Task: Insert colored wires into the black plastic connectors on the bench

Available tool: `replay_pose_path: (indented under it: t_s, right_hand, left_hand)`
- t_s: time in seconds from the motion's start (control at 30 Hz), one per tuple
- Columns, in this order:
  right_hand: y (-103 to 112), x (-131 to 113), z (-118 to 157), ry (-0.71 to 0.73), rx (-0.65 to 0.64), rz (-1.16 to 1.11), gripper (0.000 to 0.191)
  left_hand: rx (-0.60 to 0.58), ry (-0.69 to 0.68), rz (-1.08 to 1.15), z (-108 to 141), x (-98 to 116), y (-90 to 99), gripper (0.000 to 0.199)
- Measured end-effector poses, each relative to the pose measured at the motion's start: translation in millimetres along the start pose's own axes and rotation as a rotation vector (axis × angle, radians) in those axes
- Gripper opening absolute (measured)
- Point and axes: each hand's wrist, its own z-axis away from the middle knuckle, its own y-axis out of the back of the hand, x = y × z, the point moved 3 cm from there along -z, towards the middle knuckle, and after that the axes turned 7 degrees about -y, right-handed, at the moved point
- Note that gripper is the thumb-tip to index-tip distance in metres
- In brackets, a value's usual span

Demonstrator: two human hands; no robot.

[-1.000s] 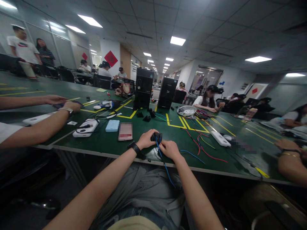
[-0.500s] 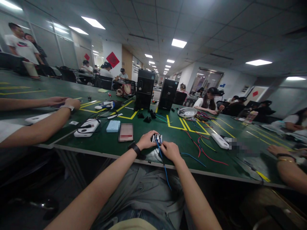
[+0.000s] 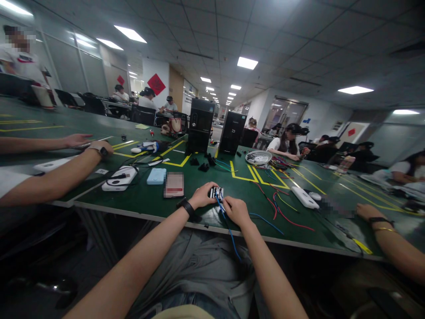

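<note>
My left hand (image 3: 204,196), with a black band on its wrist, is closed around a small white block with black parts (image 3: 217,193), possibly a terminal block. From the block a blue wire (image 3: 231,237) runs down over the table edge toward my lap. At the block's lower right my right hand (image 3: 236,209) has its fingertips pinched together. Whatever lies between those fingertips is hidden. Another blue wire (image 3: 267,221) lies on the green table to the right of my right hand.
Red wires (image 3: 292,220), a yellow wire (image 3: 288,202) and a white power bank (image 3: 304,197) lie to the right. Leftward are a light-blue case (image 3: 156,176) and a white device (image 3: 119,179). Black computer towers (image 3: 200,126) and a white basket (image 3: 258,157) stand behind. Co-workers' arms (image 3: 63,175) reach in from both sides.
My hands stay at the block almost unmoved; the blue wire's free end has swung slightly right. The co-worker's hand at right has moved left, and the left co-worker's hands have spread apart.
</note>
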Motion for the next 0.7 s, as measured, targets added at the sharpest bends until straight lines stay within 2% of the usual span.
replay_pose_path:
  t_s: [0.2, 0.4, 0.57, 0.7]
  right_hand:
    - [-4.7, 3.3, -2.2, -0.051, -0.029, -0.016, 0.024]
    - [-1.0, 5.3, -0.5, -0.102, 0.043, -0.06, 0.022]
    - [2.5, 4.2, 0.3, -0.083, 0.101, -0.121, 0.02]
    - [1.8, 3.7, 0.0, -0.034, 0.094, -0.17, 0.02]
  left_hand:
    - [0.012, -0.006, 0.003, 0.5, -1.2, -0.5, 0.03]
    - [0.014, -0.008, 0.001, 0.3, 0.0, 0.3, 0.029]
    - [0.02, -0.026, 0.006, 0.0, -1.5, -0.4, 0.029]
    - [0.023, -0.025, 0.005, -0.3, -2.2, -0.4, 0.029]
